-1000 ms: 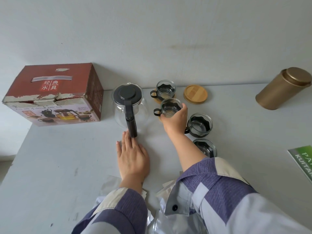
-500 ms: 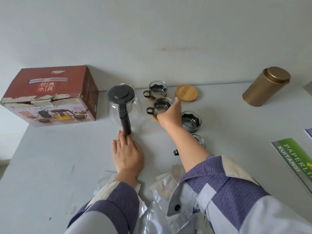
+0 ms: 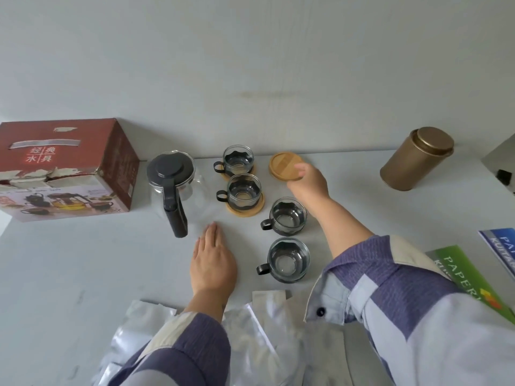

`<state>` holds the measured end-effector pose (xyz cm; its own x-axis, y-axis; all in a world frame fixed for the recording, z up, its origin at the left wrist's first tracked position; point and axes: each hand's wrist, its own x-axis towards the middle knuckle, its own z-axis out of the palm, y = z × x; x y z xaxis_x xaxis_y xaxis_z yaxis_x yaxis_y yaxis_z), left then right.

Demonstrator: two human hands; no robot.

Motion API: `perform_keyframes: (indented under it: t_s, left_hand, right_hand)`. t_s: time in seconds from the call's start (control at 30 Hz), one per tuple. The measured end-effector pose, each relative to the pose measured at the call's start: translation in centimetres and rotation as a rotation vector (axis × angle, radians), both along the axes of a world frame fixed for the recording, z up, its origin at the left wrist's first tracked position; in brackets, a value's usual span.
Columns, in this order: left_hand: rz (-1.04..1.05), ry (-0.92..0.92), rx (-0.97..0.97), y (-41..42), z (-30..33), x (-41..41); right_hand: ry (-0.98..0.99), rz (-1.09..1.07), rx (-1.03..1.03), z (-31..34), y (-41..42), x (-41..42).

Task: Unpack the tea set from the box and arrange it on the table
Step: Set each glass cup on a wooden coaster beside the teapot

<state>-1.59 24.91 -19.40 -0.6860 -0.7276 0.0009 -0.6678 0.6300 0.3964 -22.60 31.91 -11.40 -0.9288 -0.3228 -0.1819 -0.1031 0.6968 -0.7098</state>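
Note:
A glass teapot [image 3: 172, 185] with a black lid and handle stands beside the red box [image 3: 64, 168]. To its right, two glass cups [image 3: 238, 160] [image 3: 243, 193] sit on wooden coasters. Two more cups [image 3: 288, 215] [image 3: 288, 259] stand directly on the table, nearer to me. A loose wooden coaster [image 3: 284, 165] lies at the back. My right hand [image 3: 309, 181] reaches over its near right edge, fingers curled onto it. My left hand [image 3: 213, 263] lies flat on the table just in front of the teapot's handle, holding nothing.
A gold tin [image 3: 418, 158] stands at the back right. Green [image 3: 468, 277] and blue [image 3: 501, 246] booklets lie at the right edge. Silver foil bags [image 3: 259, 330] are piled by the table's near edge, under my sleeves. The wall runs along the back.
My right hand has let go of the second cup, now standing on its coaster, and moved back and right onto the loose coaster. My left hand stays flat.

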Motion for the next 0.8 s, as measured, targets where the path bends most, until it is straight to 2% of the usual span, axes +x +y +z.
perform_keyframes:
  t_s: [0.17, 0.33, 0.57, 0.8]
  left_hand:
    - [-0.004, 0.018, -0.042, -0.6, -1.1, -2.9]
    - [0.031, 0.037, -0.088, -0.8, -1.7, -3.3]
    - [0.055, 0.043, -0.080, -0.6, -1.2, -3.5]
    - [0.046, 0.047, -0.080, -0.6, -1.2, -3.5]
  right_hand:
    - [0.107, 0.077, 0.183, -2.3, -0.8, -4.1]
    - [0.191, 0.097, 0.232, -5.0, -2.9, -5.4]
    - [0.254, 0.001, 0.190, -5.8, -3.5, -7.5]
    - [0.266, 0.007, 0.144, -5.5, -2.6, -8.2]
